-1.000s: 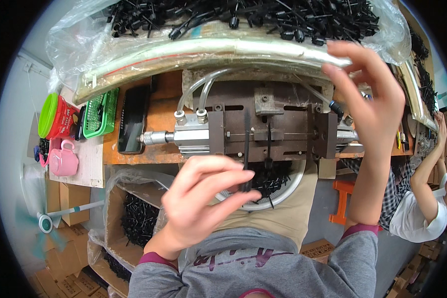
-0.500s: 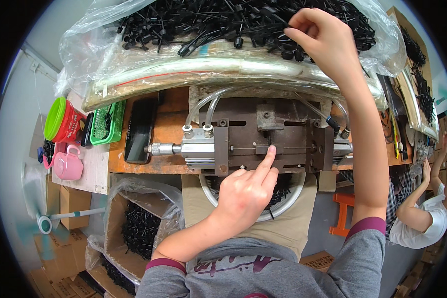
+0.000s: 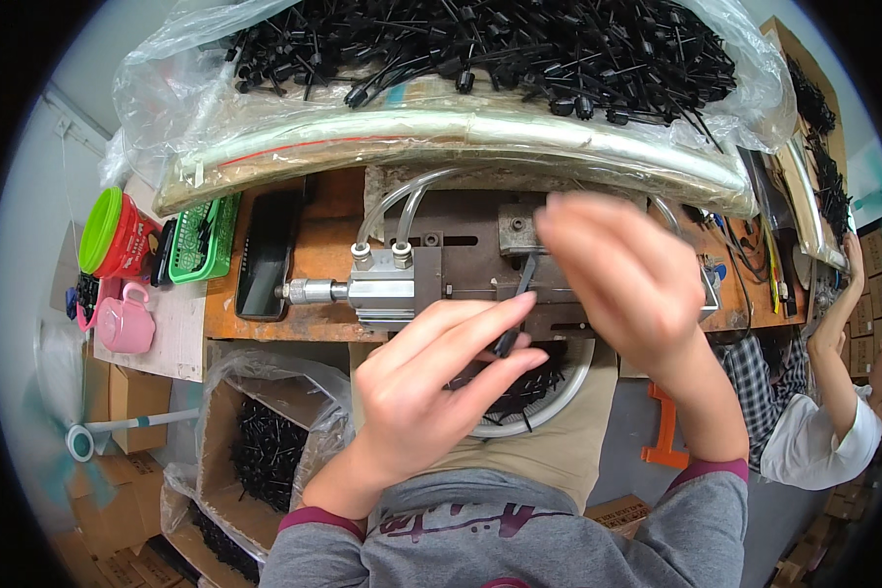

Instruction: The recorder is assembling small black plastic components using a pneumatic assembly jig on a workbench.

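My left hand (image 3: 412, 387) is in front of the metal fixture (image 3: 475, 286), thumb and index finger closed around a thin black plastic part (image 3: 507, 342). The part stands tilted, its upper end near the small metal block (image 3: 516, 230) in the middle of the fixture. Just right of that block is my right hand (image 3: 629, 279), smeared by motion; whether it holds anything is hidden. It covers the fixture's right side. At the left, a silver air cylinder (image 3: 382, 291) with clear hoses shows. Below my hands, a round white-rimmed basket (image 3: 570, 400) of black parts sits at my lap.
A large heap of black parts (image 3: 480, 49) lies on plastic sheeting at the back. A phone (image 3: 269, 253), green basket (image 3: 223, 245), red bucket (image 3: 122, 245) and pink cup (image 3: 125, 321) stand left. A lined carton (image 3: 220, 421) is lower left. Another person (image 3: 823, 431) sits right.
My right hand has come back from the heap to the fixture. My left index finger has left its pressing place; that hand now pinches a black part and has drawn slightly nearer.
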Demonstrator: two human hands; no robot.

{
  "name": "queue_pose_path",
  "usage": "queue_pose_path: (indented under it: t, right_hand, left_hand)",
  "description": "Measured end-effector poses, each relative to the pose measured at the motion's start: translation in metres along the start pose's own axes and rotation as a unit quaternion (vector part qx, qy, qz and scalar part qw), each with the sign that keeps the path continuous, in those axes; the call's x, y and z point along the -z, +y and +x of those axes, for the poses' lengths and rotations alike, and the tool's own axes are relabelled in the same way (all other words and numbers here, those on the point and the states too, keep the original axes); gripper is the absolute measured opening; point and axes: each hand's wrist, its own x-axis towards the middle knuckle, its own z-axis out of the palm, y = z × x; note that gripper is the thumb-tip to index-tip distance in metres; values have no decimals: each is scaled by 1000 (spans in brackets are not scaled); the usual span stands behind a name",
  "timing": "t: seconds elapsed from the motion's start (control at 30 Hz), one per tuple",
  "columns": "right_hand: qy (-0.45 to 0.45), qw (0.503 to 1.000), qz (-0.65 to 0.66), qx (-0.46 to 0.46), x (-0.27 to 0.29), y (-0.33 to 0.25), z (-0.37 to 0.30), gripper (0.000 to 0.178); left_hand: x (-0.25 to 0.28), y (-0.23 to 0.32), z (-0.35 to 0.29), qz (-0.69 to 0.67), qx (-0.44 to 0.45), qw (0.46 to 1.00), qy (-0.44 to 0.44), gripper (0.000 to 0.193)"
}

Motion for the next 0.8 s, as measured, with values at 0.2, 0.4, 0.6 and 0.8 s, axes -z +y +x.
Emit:
queue_pose_path:
  t: [0.2, 0.4, 0.6, 0.8]
  right_hand:
    - [24, 990, -135, -25, -50, 37, 63, 24]
    - [-93, 966, -233, -68, -80, 81, 94, 17]
    - [-59, 979, -157, -112, -41, 78, 56, 24]
    - [2, 974, 80, -211, -2, 75, 46, 36]
  left_hand:
    - [-10, -13, -20, 32, 8, 999, -35, 34]
    - [-32, -27, -40, 138, -34, 985, -95, 32]
    - [-47, -28, -39, 326, -131, 929, -115, 31]
    - [-48, -37, -29, 331, -122, 926, -133, 28]
